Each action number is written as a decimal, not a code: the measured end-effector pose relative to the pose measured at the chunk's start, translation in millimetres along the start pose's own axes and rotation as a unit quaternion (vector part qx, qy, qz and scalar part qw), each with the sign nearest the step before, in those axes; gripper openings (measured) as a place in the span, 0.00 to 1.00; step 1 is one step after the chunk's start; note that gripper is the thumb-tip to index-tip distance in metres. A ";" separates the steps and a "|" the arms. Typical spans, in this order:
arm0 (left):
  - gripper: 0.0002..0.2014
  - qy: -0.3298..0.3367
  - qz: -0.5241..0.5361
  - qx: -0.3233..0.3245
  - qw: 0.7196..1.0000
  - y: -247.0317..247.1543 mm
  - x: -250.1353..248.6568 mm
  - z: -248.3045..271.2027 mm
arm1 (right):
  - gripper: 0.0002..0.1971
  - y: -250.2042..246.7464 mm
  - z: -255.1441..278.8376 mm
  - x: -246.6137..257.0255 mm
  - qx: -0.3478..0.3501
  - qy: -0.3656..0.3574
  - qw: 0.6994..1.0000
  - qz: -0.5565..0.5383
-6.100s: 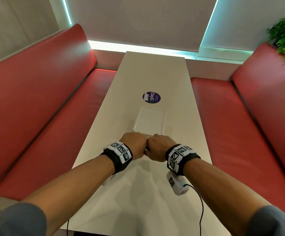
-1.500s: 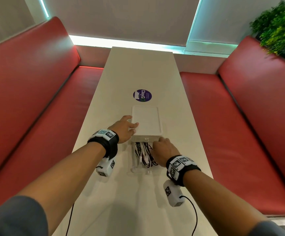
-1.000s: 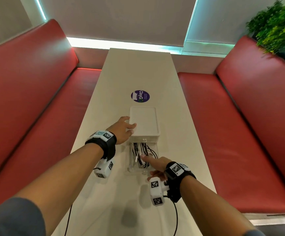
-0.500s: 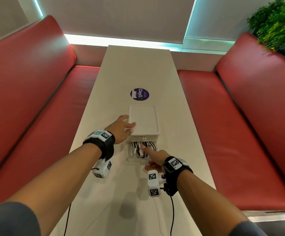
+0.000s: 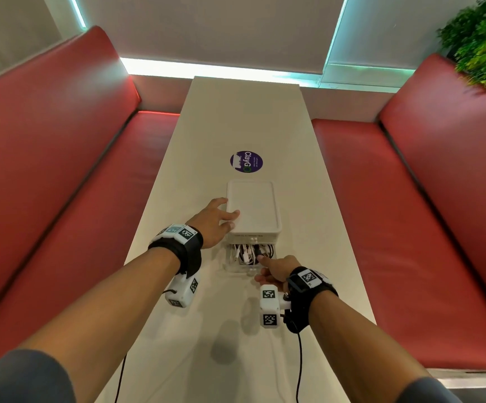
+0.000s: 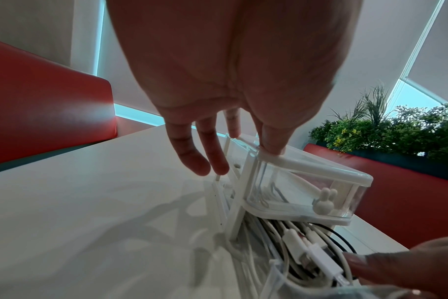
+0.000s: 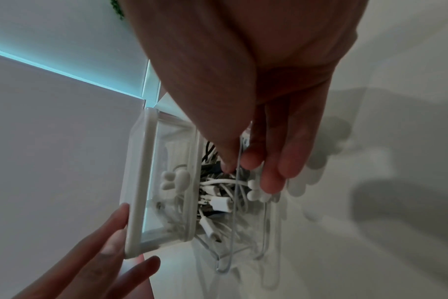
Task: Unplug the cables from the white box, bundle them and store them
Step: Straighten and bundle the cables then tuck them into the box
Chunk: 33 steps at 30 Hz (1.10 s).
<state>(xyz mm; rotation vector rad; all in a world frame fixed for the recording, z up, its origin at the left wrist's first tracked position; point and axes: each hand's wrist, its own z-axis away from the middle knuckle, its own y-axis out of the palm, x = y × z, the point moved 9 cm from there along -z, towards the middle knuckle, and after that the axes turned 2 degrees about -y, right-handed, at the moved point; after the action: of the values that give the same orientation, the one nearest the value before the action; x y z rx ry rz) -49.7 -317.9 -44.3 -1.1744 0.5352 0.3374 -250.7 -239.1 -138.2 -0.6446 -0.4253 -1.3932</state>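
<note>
The white box lies flat on the long table. Its clear lower drawer stands partly pulled out toward me, full of tangled white and black cables. My left hand steadies the box, thumb on the lid and straight fingers along its left side. My right hand pinches the drawer's clear front wall: the thumb is inside on the cables, the other fingers outside. A small bunny-shaped knob shows on the clear upper compartment.
A round purple sticker lies on the table beyond the box. Red padded benches run along the left and right sides. A green plant stands behind the right bench. Black leads hang from both wrist cameras.
The drawer has slid back toward the box under my right hand, which moved from its right side to its front wall. My left hand stays on the box.
</note>
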 end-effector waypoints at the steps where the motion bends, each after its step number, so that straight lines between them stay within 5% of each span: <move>1: 0.20 0.002 0.001 0.000 1.000 -0.2 -0.5 -0.2 | 0.17 -0.2 -1.0 2.5 -0.002 -0.003 1.000 -0.025; 9: 0.19 0.003 0.021 -0.001 1.000 -1.2 -2.5 1.6 | 0.08 10.6 -2.9 15.3 0.022 -0.050 0.979 -0.197; 19: 0.20 0.002 0.014 0.002 1.000 -2.0 -5.2 1.5 | 0.12 13.6 2.6 25.1 0.019 -0.063 0.959 -0.276; 30: 0.26 0.023 0.078 -0.021 0.996 -10.2 -12.8 26.2 | 0.09 -1.5 17.0 30.9 0.034 -0.043 0.970 -0.236; 33: 0.26 -0.048 0.185 -0.091 0.977 -21.6 30.0 62.5 | 0.09 -18.4 16.6 29.0 0.010 -0.045 0.974 -0.221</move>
<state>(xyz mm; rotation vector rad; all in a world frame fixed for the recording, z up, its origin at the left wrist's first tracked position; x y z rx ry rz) 0.1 -268.0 -26.6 -1.2265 0.6481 0.7720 -263.0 -251.5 -104.4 -0.6192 -0.6844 -1.7828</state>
